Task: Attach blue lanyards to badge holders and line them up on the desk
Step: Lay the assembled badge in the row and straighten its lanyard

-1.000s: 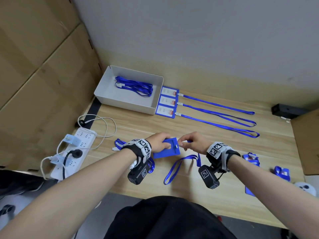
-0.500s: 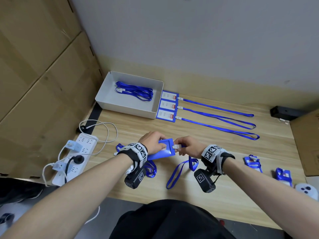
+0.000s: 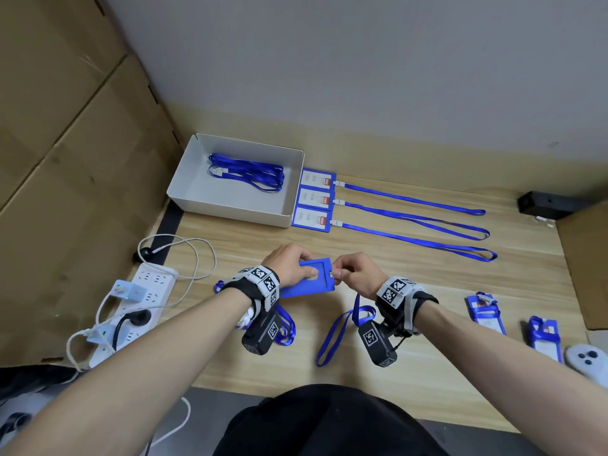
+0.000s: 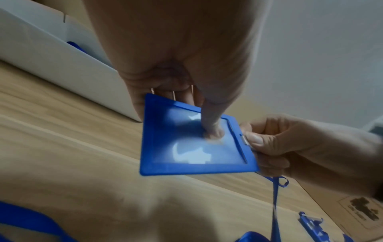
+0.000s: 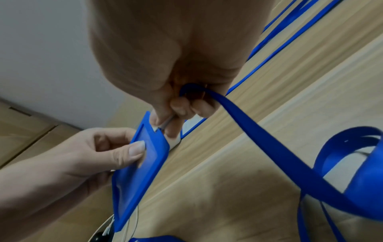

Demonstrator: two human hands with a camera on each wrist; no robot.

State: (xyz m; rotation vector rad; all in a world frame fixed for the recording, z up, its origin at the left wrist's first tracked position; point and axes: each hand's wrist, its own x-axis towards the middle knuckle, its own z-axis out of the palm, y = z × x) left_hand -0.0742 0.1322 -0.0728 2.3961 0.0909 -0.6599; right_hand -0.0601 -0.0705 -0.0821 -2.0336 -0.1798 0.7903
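Note:
My left hand [image 3: 291, 264] grips a blue badge holder [image 3: 309, 284] just above the desk, thumb pressed on its clear window [image 4: 213, 134]. My right hand [image 3: 352, 274] pinches the metal clip of a blue lanyard [image 3: 339, 327] at the holder's slotted edge [image 5: 161, 126]. The strap trails down from that hand onto the desk [image 5: 269, 147]. Three finished badges with straight lanyards [image 3: 316, 200] lie in a row at the back.
A white tray [image 3: 230, 212] holding spare lanyards [image 3: 246, 171] stands back left. A power strip with cables [image 3: 131, 301] is on the left. More badge holders [image 3: 483, 311] and a white controller [image 3: 589, 358] lie at right. A loose lanyard [image 3: 286, 330] sits under my left wrist.
Both hands have stayed together over the desk's middle. The clip in my right hand has come up against the holder's edge, and the holder has tilted slightly.

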